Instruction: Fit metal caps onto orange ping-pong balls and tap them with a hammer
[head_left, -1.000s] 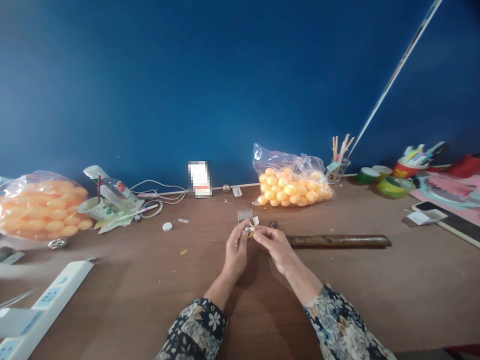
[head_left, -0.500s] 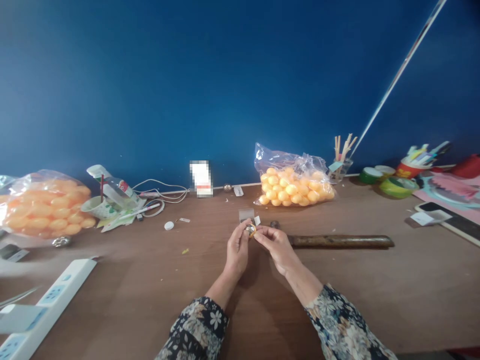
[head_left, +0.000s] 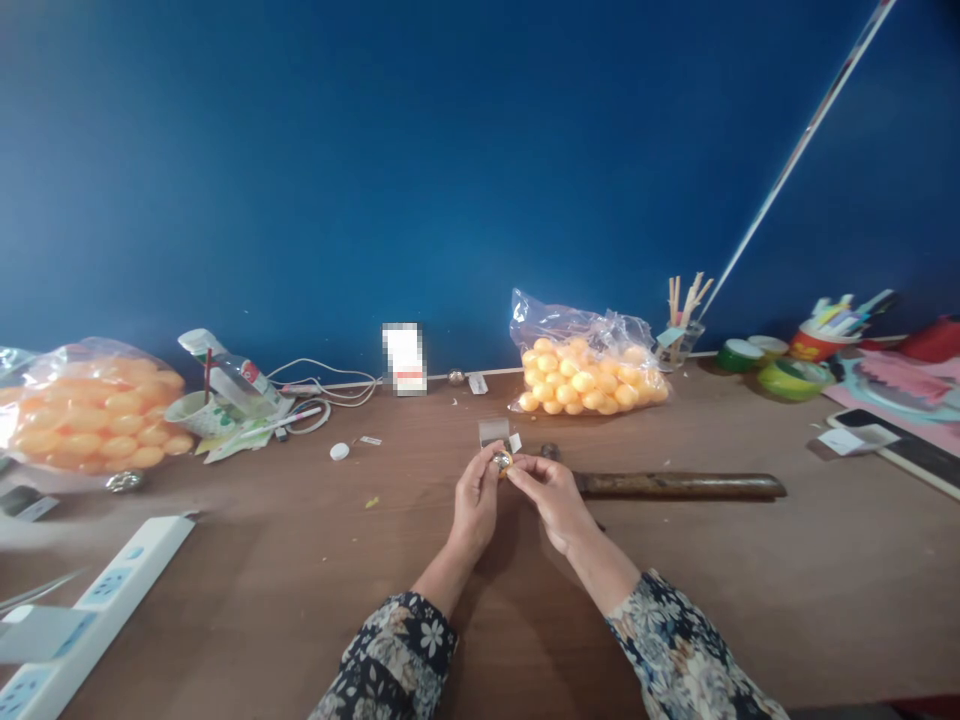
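Note:
Close together above the table, both my hands pinch one small round piece (head_left: 502, 460), shiny silver in the middle with an orange-yellow rim. Its left side is between the fingertips of my left hand (head_left: 476, 493). The thumb and index finger of my right hand (head_left: 553, 495) grip the rim from the right. Just behind the fingers lies a small clear plastic packet (head_left: 493, 431) with a white label. A hammer-like tool with a wooden handle (head_left: 682, 485) rests beyond my right hand, which partly hides it.
Clear bags of orange plastic balls stand at back centre-right (head_left: 585, 380) and left (head_left: 97, 415). A white power strip (head_left: 142, 565) lies front left, near a tilted bottle (head_left: 244, 385) and cables. Tape rolls (head_left: 793, 377), a pen cup (head_left: 821, 342) and a phone (head_left: 919, 455) are at right.
Both hands stay almost still on the small round piece, with only slight finger movement. The whole view has shifted a little.

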